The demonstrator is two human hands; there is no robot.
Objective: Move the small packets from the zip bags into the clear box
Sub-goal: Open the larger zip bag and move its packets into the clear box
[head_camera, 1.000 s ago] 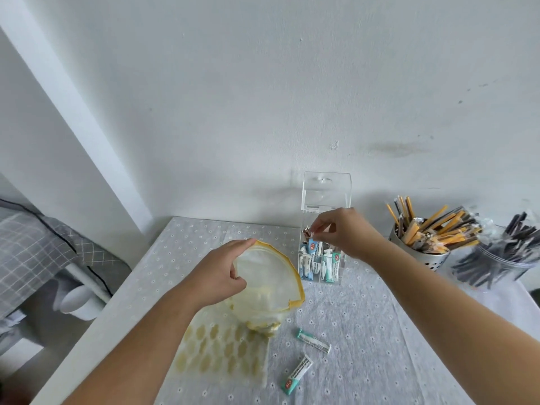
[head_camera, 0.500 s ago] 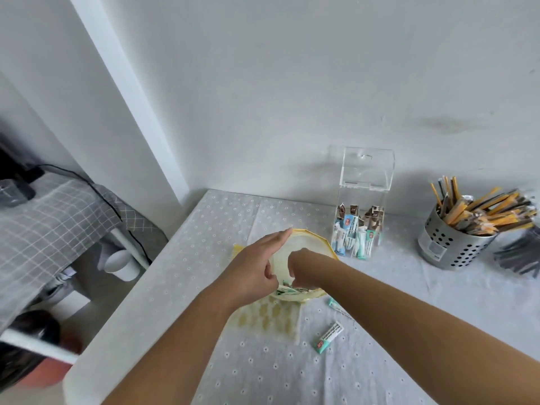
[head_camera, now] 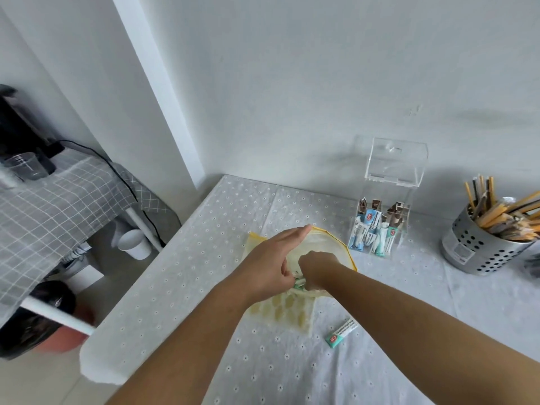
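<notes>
Packets (head_camera: 300, 282) lie in the zip bag (head_camera: 324, 244) mid-frame; my right hand (head_camera: 317, 266) clenches some, left hand (head_camera: 271, 258) grips its rim. Next I carry them to the clear box (head_camera: 394, 168), centre right.

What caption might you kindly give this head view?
Right hand grips packets inside the zip bag the left hand holds open.

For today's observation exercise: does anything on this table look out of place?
Yes. One green-tipped packet lies loose on the tablecloth, outside both the zip bag and the clear box, where the other packets stand.
</notes>
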